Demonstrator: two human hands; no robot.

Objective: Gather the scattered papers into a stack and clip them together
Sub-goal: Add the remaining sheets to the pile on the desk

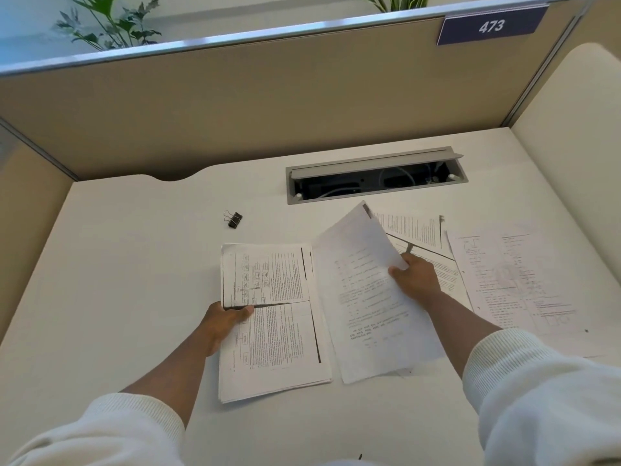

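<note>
A stack of printed papers (279,351) lies on the white desk in front of me. My left hand (223,322) grips its left edge and holds a smaller bundle of sheets (265,274) raised over the stack's far half. My right hand (415,275) pinches a single sheet (366,297) lifted and tilted just right of the stack. More loose sheets lie flat to the right: one with dense text (413,227) behind the hand and one with faint diagrams (514,280). A black binder clip (234,219) rests alone on the desk, beyond the stack to the left.
An open grey cable tray (374,174) with wires is sunk into the desk behind the papers. Beige partition walls (235,109) close the desk at the back and both sides. A sign reading 473 (491,25) hangs at the top right.
</note>
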